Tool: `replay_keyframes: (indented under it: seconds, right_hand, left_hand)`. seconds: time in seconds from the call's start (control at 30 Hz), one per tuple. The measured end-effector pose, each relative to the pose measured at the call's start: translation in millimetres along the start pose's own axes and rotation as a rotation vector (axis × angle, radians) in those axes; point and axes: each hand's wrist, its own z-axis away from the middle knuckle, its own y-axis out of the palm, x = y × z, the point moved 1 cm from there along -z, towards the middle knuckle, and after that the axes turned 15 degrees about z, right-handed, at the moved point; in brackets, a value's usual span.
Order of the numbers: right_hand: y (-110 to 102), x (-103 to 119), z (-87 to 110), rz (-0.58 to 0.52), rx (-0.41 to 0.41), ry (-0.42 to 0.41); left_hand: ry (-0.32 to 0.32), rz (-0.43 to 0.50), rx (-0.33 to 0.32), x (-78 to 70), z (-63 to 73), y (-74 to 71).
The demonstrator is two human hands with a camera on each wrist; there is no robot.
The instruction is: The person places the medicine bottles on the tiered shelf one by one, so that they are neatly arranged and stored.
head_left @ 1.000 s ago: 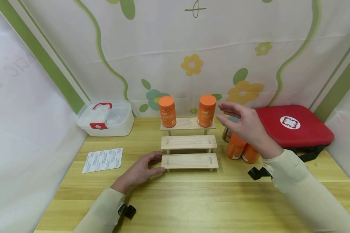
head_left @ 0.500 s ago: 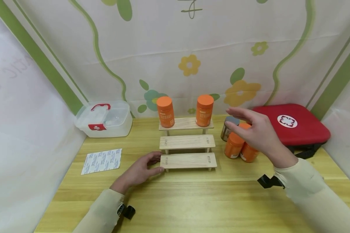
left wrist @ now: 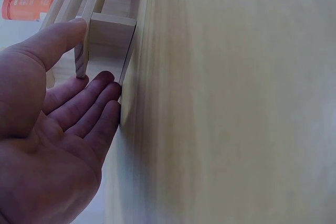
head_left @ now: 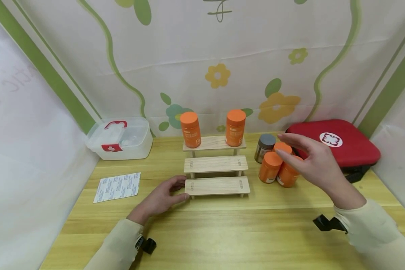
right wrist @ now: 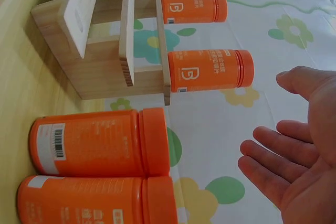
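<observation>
In the head view my left hand [head_left: 162, 197] rests at the left end of a stepped wooden display rack [head_left: 216, 186]. Its thumb touches the lowest board; the fingers [left wrist: 86, 108] lie fairly straight against the rack's side. Two orange lidded bottles [head_left: 190, 129] [head_left: 235, 128] stand upright, apart, on the top step. My right hand [head_left: 312, 161] hovers with nothing in it, thumb and fingers spread, near several bottles on the table. Among these are orange bottles [head_left: 269, 168] [head_left: 288, 174] and a grey-lidded jar [head_left: 265, 148]. The hand partly hides another orange bottle [head_left: 282, 147].
A red first-aid case [head_left: 344, 150] lies at the back right. On the back left stands a translucent box [head_left: 135, 140] with a red handle, and a printed foil sheet [head_left: 117, 187] lies in front of it. A flowered cloth [head_left: 182, 56] hangs behind the wooden table [head_left: 219, 236].
My right hand has drawn away from the top step's right bottle, moving right and down toward the bottles on the table. The left hand stays at the rack. The view has shifted slightly.
</observation>
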Motion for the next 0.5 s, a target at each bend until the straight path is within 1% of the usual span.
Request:
replay_keyframes:
  seconds: [0.2,0.37,0.5]
  right_hand:
    - [-2.0,-11.0,10.5,0.014,-0.001,-0.019]
    - [-3.6,-15.2,14.6,0.019,0.004,0.016]
    - [-4.5,-19.7,19.3,0.047,0.037,0.059]
  left_hand:
    - [0.0,-0.01,-0.004,0.0,0.6,1.1]
    - [0.0,-0.015,-0.005,0.5,0.5,0.8]
    - [0.002,-0.015,-0.004,0.0,0.9,0.7]
